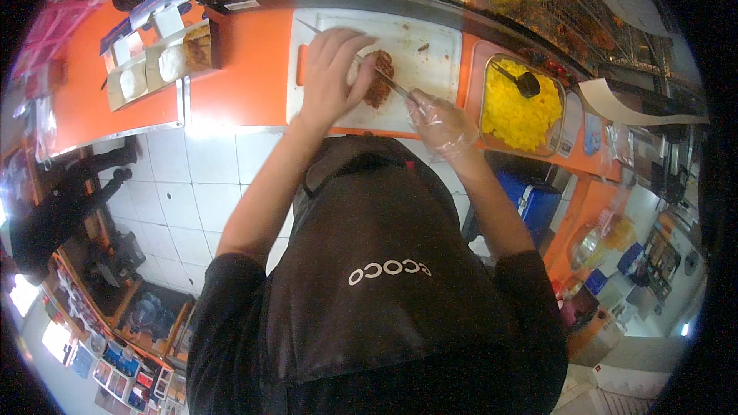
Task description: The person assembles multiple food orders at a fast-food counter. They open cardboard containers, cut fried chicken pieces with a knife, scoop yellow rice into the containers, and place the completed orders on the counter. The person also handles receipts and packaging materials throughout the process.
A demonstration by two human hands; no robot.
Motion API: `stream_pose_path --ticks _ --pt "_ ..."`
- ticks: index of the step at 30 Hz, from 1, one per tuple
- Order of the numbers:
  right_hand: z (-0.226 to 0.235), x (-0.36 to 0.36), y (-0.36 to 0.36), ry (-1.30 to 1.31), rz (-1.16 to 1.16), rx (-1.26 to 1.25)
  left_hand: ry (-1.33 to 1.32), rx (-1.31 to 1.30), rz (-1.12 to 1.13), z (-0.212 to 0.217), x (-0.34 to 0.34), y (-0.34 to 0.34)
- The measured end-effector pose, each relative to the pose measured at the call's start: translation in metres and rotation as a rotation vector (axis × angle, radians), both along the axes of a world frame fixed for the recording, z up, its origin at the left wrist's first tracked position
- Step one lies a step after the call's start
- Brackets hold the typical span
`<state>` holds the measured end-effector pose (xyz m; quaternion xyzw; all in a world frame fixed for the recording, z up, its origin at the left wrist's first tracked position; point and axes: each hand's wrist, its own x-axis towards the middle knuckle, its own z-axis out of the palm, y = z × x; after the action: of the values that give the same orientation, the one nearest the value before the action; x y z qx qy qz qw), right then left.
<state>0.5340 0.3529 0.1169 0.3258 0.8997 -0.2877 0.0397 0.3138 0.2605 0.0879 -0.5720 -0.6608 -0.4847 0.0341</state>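
While the right hand (442, 123), in a clear glove, gripped the knife (394, 85) by its handle, the bare left hand (330, 77) lay over the blade, fingers slightly parted; whether it pinched the blade, I could not tell. Meat (380, 94): brown, near the board's middle, under the blade. Board (430, 38): white, at the counter's (238, 69) near edge. Tray (486, 107): yellow food (519, 119), black scoop (528, 84), beyond the board's right edge. Box (157, 86): open, toward the counter's left end.

hands (442, 124): at knife (397, 88) | brown food (377, 97): beneath knife, on white board (432, 69) | counter (242, 96): orange
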Motion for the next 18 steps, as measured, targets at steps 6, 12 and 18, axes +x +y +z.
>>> stream_pose_path --ticks 6,12,18 --pt "-0.024 -0.004 0.017 -0.080 0.133 0.043 0.204 -0.303 -0.204 -0.011 -0.025 0.050" --pt "-0.060 -0.012 0.020 -0.293 0.074 -0.206 0.285 -0.220 -0.107 -0.042 -0.020 0.043" --pt "-0.057 -0.010 0.011 -0.141 0.218 0.068 0.174 -0.359 -0.163 -0.044 -0.027 0.047"
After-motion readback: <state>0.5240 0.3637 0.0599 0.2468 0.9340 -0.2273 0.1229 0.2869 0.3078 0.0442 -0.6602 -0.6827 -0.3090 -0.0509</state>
